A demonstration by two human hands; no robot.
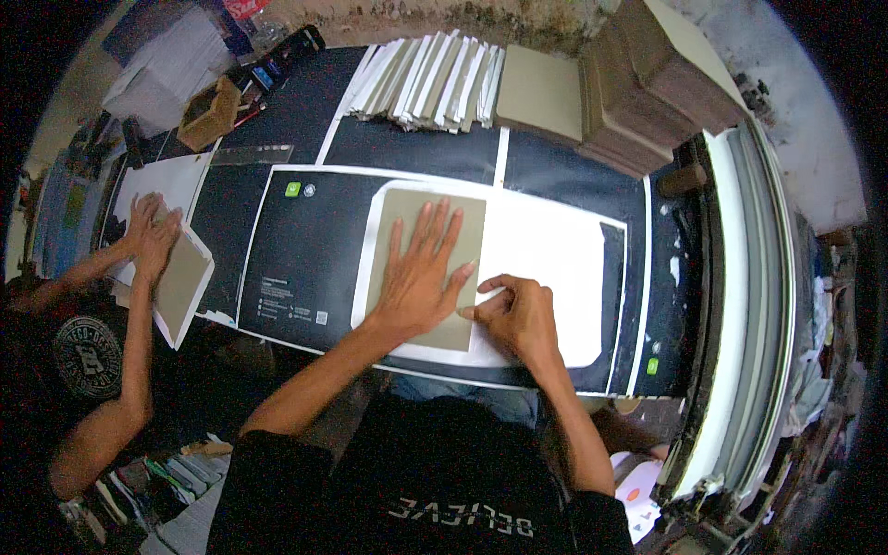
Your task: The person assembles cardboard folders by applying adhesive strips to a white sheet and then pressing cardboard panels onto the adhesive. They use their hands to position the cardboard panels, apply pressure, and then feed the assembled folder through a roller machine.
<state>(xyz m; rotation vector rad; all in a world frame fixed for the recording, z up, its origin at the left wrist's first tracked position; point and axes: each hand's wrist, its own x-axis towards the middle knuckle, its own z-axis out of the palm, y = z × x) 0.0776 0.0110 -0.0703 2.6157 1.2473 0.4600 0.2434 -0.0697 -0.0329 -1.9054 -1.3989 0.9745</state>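
A grey-brown cardboard panel lies on the left half of a white sheet with clipped corners. My left hand is pressed flat on the panel, fingers spread. Just to its right, my right hand is bent over the panel's right edge and the white sheet. Its fingers are curled, with thumb and forefinger close together at that edge. Whatever is between those fingertips is too small or hidden to name. Under the sheet is a dark printed board with a white border.
At left, a co-worker's hands press another white-edged cardboard piece. Along the back stand fanned covers and stacked cardboard. A machine with long rollers borders the right. A wooden box and steel ruler lie back left.
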